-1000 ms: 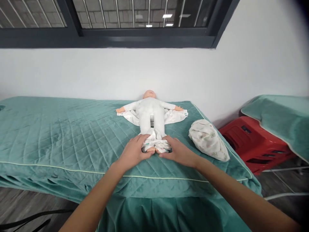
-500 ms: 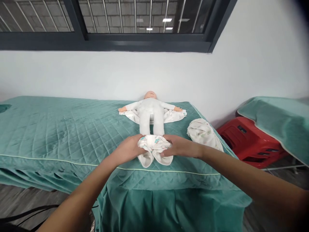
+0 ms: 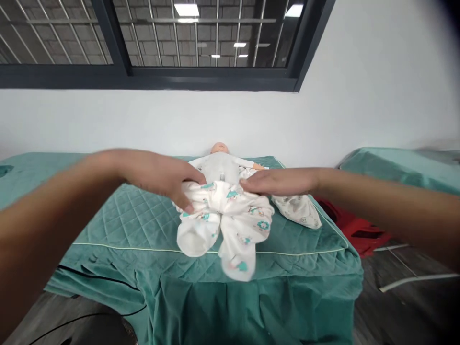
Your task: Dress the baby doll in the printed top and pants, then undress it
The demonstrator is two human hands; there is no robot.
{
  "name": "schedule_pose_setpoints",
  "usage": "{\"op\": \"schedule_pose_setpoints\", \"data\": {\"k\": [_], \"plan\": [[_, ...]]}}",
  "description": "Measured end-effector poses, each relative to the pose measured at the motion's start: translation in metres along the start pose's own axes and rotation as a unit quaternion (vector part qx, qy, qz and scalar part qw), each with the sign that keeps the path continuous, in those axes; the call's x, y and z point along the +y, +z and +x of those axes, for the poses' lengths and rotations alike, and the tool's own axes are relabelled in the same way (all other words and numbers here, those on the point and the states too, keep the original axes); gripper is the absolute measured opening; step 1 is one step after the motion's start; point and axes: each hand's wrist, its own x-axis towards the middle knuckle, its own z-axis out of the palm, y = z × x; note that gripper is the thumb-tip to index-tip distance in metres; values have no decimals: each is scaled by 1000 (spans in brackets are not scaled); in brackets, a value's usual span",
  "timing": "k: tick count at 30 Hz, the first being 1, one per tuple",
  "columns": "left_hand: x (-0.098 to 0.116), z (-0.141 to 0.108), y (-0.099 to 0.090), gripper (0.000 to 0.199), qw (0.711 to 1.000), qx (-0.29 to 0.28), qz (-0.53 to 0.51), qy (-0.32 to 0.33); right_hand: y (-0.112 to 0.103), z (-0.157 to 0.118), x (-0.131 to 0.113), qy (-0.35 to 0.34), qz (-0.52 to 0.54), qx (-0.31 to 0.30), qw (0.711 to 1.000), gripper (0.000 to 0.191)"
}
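White baby pants (image 3: 247, 220) with a green and coloured print are bunched up in front of the doll's lower body, their two legs hanging toward me. My left hand (image 3: 161, 175) is closed on the left side of the gathered cloth, thumb on the near face. At the opposite side my right hand (image 3: 278, 181) grips the upper right edge, its fingers partly hidden. Behind them a baby doll (image 3: 212, 167) lies on its back, arms spread, on a printed garment. The pants hide its legs, and my left hand covers one doll arm.
A crumpled white printed cloth (image 3: 298, 211) lies at the right end of the green quilted bed (image 3: 136, 220). Beyond that edge is a red plastic stool (image 3: 352, 230). A white wall and a barred window (image 3: 212, 72) stand behind the bed.
The pants have moved up the doll's legs, and their legs have spread out toward me. My hands have risen and moved farther apart. The camera view has shifted.
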Motion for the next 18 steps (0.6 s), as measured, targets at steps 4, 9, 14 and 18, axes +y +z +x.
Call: {"op": "schedule_pose_setpoints", "data": {"k": [4, 9, 14, 18], "plan": [[25, 0, -27, 24, 996, 7, 92, 6, -14, -1, -32, -4, 15, 60, 998, 40], [42, -7, -26, 17, 986, 125, 109, 34, -14, 3, -63, -62, 68, 4, 996, 38], [37, -12, -20, 19, 989, 128, 61, 44, -19, 3, -66, -150, 119, 21, 981, 36], [38, -14, -18, 26, 997, 57, 20, 43, -18, 3, -57, -151, 152, 8, 977, 42]]}}
